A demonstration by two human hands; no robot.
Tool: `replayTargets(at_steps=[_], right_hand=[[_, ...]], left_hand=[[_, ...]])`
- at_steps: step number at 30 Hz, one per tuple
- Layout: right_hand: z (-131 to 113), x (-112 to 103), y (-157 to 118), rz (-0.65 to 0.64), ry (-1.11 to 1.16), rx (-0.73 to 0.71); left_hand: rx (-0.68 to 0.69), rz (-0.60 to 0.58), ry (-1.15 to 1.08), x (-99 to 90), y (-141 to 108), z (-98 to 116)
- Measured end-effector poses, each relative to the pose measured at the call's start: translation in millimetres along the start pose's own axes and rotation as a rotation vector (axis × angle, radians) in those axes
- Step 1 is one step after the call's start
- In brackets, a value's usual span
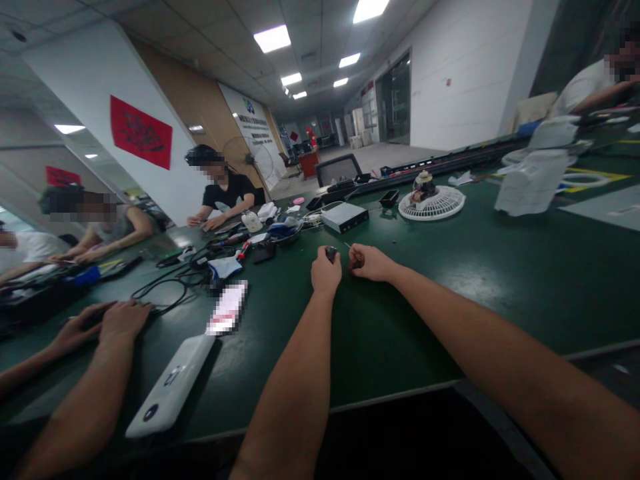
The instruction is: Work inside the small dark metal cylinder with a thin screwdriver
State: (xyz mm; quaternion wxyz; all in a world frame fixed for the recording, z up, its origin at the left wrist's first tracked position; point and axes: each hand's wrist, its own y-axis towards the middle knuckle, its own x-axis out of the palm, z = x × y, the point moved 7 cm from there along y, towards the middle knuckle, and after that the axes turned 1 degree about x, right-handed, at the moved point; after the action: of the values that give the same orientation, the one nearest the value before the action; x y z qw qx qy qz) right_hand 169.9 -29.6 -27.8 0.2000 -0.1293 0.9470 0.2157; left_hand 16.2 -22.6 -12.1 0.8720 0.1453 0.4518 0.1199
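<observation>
Above the green table, my left hand is closed around a small dark part whose top shows at the fingers. Just to its right, my right hand is closed on a small brownish piece, with a thin light rod or wire pointing up and left from the fingers. The two hands are close together but apart. Beyond them lies a silver-and-black box. What exactly the small parts are is too small to tell.
A white round grille carries a motor-like part. White packaging stands farther right. On the left are a white power bank, a phone, tangled cables and another person's hands. More people sit around the table.
</observation>
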Motion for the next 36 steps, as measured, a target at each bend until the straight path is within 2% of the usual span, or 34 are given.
replayTargets(at_steps=[5,13,18,25,31,36], right_hand=[[-7.7,-8.0,-1.5,0.125,-0.133,-0.038],[-6.7,-11.1,-1.5,0.145,-0.231,-0.019],[3.2,-15.0,2.8,0.225,0.030,-0.003],[10.8,-20.7,8.8,0.337,0.391,-0.058],[11.7,-18.2,9.4,0.335,0.426,-0.055],[14.5,-19.9,7.7,0.346,0.345,-0.036]], left_hand=[[0.028,-0.016,0.073,0.1,-0.8,2.1],[0.088,-0.067,0.154,4.9,0.2,5.0],[0.129,-0.082,0.159,6.5,-1.7,7.4],[0.210,-0.121,0.136,11.2,-4.3,12.0],[0.260,-0.127,0.109,13.7,-4.4,14.7],[0.310,-0.142,0.081,14.3,-5.7,18.1]])
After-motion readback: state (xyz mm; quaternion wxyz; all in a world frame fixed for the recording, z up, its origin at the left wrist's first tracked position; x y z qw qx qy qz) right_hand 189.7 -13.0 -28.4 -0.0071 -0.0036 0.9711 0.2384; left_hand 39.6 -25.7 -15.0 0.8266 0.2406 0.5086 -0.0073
